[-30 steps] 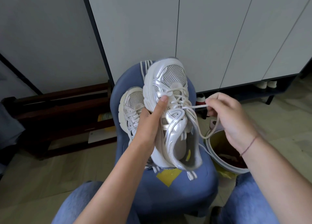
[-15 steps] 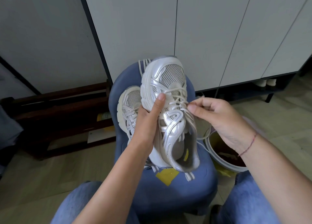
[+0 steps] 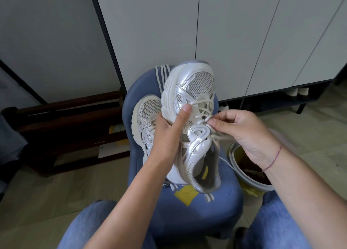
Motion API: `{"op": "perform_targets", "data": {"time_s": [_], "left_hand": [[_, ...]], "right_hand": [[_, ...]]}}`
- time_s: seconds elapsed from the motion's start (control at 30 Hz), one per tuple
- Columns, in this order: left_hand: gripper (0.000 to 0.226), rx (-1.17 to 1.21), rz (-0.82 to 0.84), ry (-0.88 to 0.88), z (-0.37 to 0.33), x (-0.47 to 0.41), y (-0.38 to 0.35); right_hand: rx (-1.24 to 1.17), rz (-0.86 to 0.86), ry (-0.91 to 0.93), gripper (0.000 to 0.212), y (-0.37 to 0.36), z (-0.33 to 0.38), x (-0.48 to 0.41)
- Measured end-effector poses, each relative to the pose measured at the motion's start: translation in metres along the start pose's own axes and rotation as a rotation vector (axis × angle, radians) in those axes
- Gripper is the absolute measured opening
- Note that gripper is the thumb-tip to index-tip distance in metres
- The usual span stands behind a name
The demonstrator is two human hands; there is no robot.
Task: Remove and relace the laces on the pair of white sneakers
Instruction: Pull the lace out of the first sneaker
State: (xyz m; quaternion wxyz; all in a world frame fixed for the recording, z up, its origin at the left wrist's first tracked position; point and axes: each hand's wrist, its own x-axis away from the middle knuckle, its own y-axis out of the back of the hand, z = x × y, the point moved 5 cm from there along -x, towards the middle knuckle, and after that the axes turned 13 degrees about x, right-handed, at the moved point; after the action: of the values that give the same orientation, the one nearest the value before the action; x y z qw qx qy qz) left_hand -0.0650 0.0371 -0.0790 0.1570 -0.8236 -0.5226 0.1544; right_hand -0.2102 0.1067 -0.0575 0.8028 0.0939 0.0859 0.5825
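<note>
Left hand (image 3: 169, 128): gripping raised sneaker (image 3: 195, 136) from its 9 o'clock side.
Right hand (image 3: 242, 132): fingers (image 3: 213, 122) pinching lace (image 3: 201, 115) at 3 o'clock eyelet.
Technique: steadying sneaker, drawing lace out straight, one eyelet each time.

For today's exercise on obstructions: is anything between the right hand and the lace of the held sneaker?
Nothing visible: the right hand pinches the lace on the sneaker; the left hand grips its other side.

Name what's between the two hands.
The held sneaker, its laced middle, in the head view. The left hand grips it; the right hand pinches its lace.
</note>
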Motion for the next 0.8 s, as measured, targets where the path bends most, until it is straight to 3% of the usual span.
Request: {"op": "perform_targets", "data": {"time_s": [0.13, 0.23, 0.3, 0.4, 0.57, 0.7, 0.8], "left_hand": [[0.056, 0.006, 0.004, -0.008, -0.001, 0.002, -0.003], [0.057, -0.024, -0.009, 0.013, -0.001, 0.0, 0.001], [0.057, -0.031, 0.001, 0.034, 0.0, -0.001, 0.003], [0.053, -0.029, 0.003, 0.077, 0.0, -0.001, 0.006], [0.035, 0.007, -0.032, 0.144, 0.004, 0.001, 0.003], [0.061, 0.21, 0.014, 0.334, 0.012, 0.002, 0.001], [0.062, 0.375, 0.121, 0.379, 0.012, 0.002, -0.001]], "right_hand": [[0.251, -0.07, 0.072, 0.008, 0.003, 0.0, -0.002], [0.494, -0.091, 0.173, 0.013, 0.001, 0.007, 0.0], [0.527, -0.048, 0.236, 0.015, 0.001, 0.012, 0.0], [0.43, -0.014, 0.278, 0.023, 0.003, 0.017, -0.002], [0.147, -0.072, 0.272, 0.017, 0.008, 0.021, -0.006], [-0.065, -0.066, 0.224, 0.024, 0.004, 0.021, -0.003], [-0.197, -0.079, 0.173, 0.03, 0.003, 0.017, -0.003]]}}
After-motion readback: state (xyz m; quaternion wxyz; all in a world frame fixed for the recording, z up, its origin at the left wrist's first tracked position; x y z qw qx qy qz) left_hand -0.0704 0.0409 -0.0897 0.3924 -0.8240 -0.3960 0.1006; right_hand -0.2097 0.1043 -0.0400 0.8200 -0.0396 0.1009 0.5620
